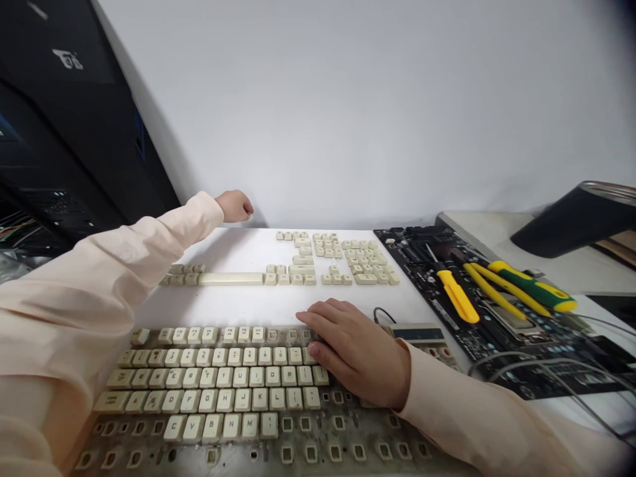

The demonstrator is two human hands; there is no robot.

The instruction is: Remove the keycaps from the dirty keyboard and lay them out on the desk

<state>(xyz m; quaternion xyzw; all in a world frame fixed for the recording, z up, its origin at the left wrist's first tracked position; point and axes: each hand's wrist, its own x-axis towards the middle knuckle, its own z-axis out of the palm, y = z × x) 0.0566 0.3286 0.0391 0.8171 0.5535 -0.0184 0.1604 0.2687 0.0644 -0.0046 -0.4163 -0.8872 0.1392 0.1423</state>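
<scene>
An old beige keyboard [223,387] lies in front of me, with many keycaps gone from its bottom row and right side. My right hand [355,351] rests palm-down on the keyboard's right part, fingers curled over the keys there. My left hand [235,205] reaches far back toward the wall, its fingers closed in a pinch on something I cannot make out. Removed keycaps [332,258] lie in rows on the white table [248,301], with a long space bar [231,279] among them.
A black computer case [64,126] stands at the left. A motherboard [497,311] lies at the right with yellow pliers [491,288] and screwdrivers [534,286] on it. Cables [561,381] trail near the right edge. A dark stand [576,218] sits at the back right.
</scene>
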